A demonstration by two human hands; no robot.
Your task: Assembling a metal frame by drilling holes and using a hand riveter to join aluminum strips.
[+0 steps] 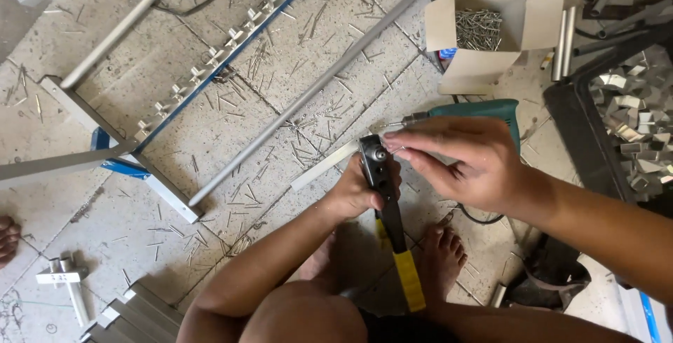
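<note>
Head view, looking straight down at a concrete floor [210, 132] littered with spent rivet pins. Up beyond the fingers, an open cardboard box of silvery rivets [479, 29] sits with its flaps spread. Just behind the right hand lies a teal power drill [484, 110], half hidden by that hand. Out to the right, a dark tray piled with small bent metal clips [634, 122]. A long grey metal tube [315, 87] runs diagonally past the left of the fingers, and further left lies a grey aluminium frame with a blue-edged row of brackets [224, 52]. Short grey profile offcuts [133, 311] are stacked at lower left. A flat pale metal strip [324, 165] lies on the floor right under the tool's head. The person's bare foot [443, 259] rests below the hands.

Now the hands. The left hand [354, 190] comes up from below, forearm angled across the knee, fingers clenched around the black hand riveter with yellow-taped handles [389, 210], which stands between the two hands, head up, handles trailing toward the body. The right hand [459, 160] reaches in from the right, wrist bent, fingertips [392, 139] pinched at the riveter's nose; what they grip there is too small to tell.
</note>
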